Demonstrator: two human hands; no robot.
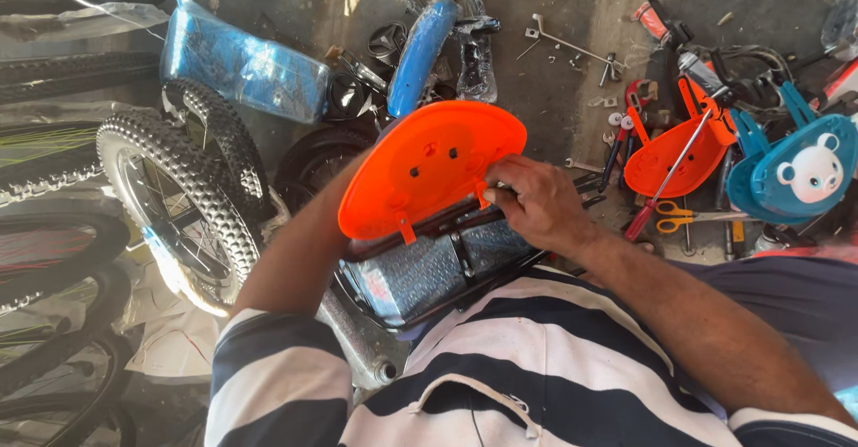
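My right hand (pixel 534 204) grips the right edge of an orange plastic panel (pixel 427 165), fingers curled around it where it meets a dark metal frame (pixel 447 223). The panel is oval, with small holes and tabs, and tilts up over a plastic-wrapped silver carrier rack (pixel 420 273) held against my striped shirt. My left arm (pixel 299 241) reaches under the panel; the left hand itself is hidden behind it.
Small knobby bicycle wheels (pixel 179 197) lie at left with more tyres (pixel 54 241) beyond. A blue wrapped package (pixel 246 67) and blue fender (pixel 420 54) lie ahead. At right sit another orange panel (pixel 675 156), blue bear-faced panels (pixel 804 170), screwdrivers (pixel 666 183), scissors (pixel 679 217) and loose hardware.
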